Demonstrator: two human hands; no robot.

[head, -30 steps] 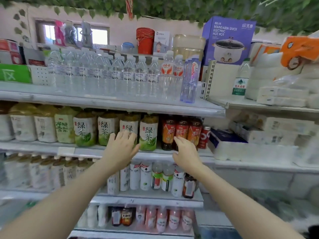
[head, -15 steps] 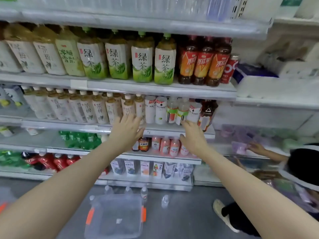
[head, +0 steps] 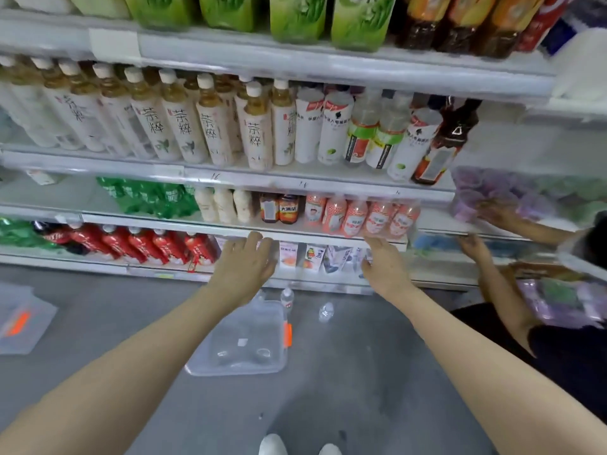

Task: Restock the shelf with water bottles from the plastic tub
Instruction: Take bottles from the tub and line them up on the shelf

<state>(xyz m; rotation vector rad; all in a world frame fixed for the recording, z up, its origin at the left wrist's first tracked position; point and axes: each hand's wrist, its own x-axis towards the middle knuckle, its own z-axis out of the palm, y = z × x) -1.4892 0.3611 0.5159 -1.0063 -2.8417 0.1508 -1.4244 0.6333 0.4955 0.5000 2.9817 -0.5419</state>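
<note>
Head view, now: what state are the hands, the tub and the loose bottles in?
left hand: open, fingers straight, holding nothing.
right hand: open, holding nothing.
plastic tub: on the floor, no lid on it; contents too blurred to tell.
water bottles: two standing on the floor just beyond the tub.

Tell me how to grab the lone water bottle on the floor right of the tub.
Grip the water bottle round its shoulder, under the cap, right hand coming from above: it seems to stand upright, clear of the plastic tub.
</note>
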